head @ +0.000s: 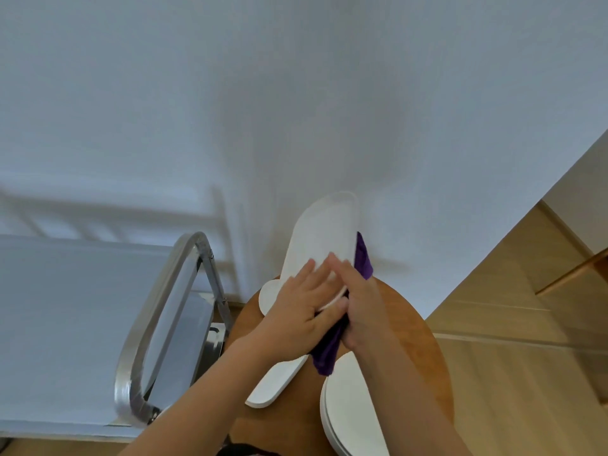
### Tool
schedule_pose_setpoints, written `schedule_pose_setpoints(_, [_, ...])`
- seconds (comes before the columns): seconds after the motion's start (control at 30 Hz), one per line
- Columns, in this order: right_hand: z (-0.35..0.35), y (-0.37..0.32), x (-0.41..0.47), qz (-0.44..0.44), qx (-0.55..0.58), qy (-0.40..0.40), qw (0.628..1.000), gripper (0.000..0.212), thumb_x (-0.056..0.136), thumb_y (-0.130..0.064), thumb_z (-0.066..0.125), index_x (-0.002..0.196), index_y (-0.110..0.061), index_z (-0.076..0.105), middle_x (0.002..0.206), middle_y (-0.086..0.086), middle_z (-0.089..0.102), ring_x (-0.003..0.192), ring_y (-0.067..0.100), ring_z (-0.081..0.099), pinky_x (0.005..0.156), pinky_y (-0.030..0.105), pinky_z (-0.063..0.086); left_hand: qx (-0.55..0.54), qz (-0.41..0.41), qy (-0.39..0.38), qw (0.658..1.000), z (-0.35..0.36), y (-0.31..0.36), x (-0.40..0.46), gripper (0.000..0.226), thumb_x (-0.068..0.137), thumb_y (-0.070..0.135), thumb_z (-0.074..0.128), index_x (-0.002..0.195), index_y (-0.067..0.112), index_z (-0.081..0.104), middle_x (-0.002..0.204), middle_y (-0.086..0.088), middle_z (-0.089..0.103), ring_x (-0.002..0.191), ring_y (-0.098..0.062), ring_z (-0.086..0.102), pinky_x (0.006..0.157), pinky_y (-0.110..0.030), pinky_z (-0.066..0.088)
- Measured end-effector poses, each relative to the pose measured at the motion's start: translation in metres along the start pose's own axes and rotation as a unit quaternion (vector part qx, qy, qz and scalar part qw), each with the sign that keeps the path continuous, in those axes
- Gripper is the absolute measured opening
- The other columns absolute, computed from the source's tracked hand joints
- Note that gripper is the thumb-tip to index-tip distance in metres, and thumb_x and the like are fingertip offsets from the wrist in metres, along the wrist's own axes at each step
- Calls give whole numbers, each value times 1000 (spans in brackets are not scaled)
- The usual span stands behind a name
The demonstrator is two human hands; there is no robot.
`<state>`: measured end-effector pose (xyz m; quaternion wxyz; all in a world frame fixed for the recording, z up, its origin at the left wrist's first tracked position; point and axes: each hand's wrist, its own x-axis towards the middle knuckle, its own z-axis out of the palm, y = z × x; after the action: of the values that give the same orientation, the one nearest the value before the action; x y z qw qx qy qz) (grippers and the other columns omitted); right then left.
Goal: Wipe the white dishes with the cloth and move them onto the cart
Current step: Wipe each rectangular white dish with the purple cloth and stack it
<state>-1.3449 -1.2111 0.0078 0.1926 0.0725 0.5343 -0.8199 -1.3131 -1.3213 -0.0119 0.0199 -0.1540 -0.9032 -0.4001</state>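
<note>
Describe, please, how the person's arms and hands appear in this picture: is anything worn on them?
Both arms are bare as far as the frame shows: no sleeves, gloves or watch can be seen. The left hand and the right hand show no rings or bracelets that I can make out. The left forearm enters from the lower left edge, the right from the bottom edge. Fingernails look short and unpainted, though blur limits detail.

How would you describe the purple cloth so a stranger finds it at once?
Start at the round wooden table beside the metal cart. Above it, two hands hold a long white dish. The cloth hangs by that dish under the right hand, the only dark purple thing among white dishes.
</note>
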Motion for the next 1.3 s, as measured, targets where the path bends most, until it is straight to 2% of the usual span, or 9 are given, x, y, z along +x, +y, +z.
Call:
schedule_pose_setpoints(0.07, [-9, -2, 7, 4, -19, 46, 999, 7, 85, -9, 61, 90, -8, 65, 79, 11, 72, 71, 24, 71, 55, 31, 56, 3, -18, -14, 1000, 0, -9, -7, 50, 85, 67, 25, 132, 62, 9, 149, 35, 4, 142, 4, -8, 118, -34, -7])
schedule_pose_setpoints(0.17, [-22, 8, 16, 12, -9, 96, 995, 13, 88, -7, 57, 98, -12, 63, 92, 12, 70, 84, 29, 68, 73, 43, 58, -80, -97, 213, 969, 6, -25, -15, 53, 83, 50, 52, 131, 50, 31, 139, 32, 27, 137, 3, 20, 114, -30, 19])
schedule_pose_setpoints(0.2, [-26, 16, 20, 7, -18, 119, 993, 12, 89, -10, 57, 99, -15, 62, 94, 10, 70, 87, 29, 67, 75, 42, 57, -123, -174, 278, 937, 7, -30, -14, 52, 83, 45, 60, 130, 41, 37, 136, 24, 34, 131, -2, 31, 108, -31, 31])
schedule_pose_setpoints(0.27, [-27, 34, 27, -17, -49, 159, 986, 10, 91, -15, 58, 99, -22, 60, 95, 4, 69, 87, 23, 67, 74, 38, 58, -295, -348, 248, 854, 9, -38, -8, 44, 85, 40, 65, 122, 24, 49, 126, 8, 53, 113, -12, 52, 93, -34, 48])
schedule_pose_setpoints(0.37, [-27, 59, 39, -39, -91, 195, 976, 9, 92, -22, 59, 99, -27, 59, 96, 0, 68, 86, 18, 67, 73, 35, 58, -478, -422, 194, 746, 23, -53, -2, 16, 91, 28, 60, 103, 18, 61, 103, -3, 68, 93, -18, 66, 64, -24, 54])
schedule_pose_setpoints(0.6, [-35, 104, 66, 46, -170, 215, 961, 21, 82, -44, 67, 85, -24, 59, 77, -1, 66, 73, 17, 66, 60, 27, 55, -396, -475, 273, 737, 25, -146, 23, 8, 98, 16, 46, 99, 16, 54, 100, -4, 59, 95, -25, 60, 65, -34, 56])
schedule_pose_setpoints(0.7, [-45, 117, 75, 83, -150, 259, 950, 15, 86, -43, 63, 87, -32, 52, 86, -2, 64, 80, 16, 64, 54, 21, 53, -326, -474, 251, 778, 23, -198, 35, 11, 98, 16, 46, 88, 16, 52, 90, -5, 57, 82, -23, 59, 54, -30, 55])
schedule_pose_setpoints(0.8, [-55, 125, 82, 106, -143, 296, 939, 13, 88, -40, 61, 85, -33, 51, 84, -3, 63, 77, 15, 63, 43, 16, 46, -254, -499, 213, 801, 26, -250, 49, 16, 98, 23, 45, 89, 12, 52, 89, -9, 56, 85, -26, 56, 71, -42, 56])
schedule_pose_setpoints(1.3, [-85, 142, 111, 168, -144, 374, 901, 24, 89, -40, 57, 103, -25, 46, 86, 2, 57, 78, 21, 57, 54, 28, 46, -143, -532, 69, 832, 78, -363, 97, 17, 99, 24, 45, 103, 10, 55, 102, -12, 59, 99, -29, 55, 80, -43, 55])
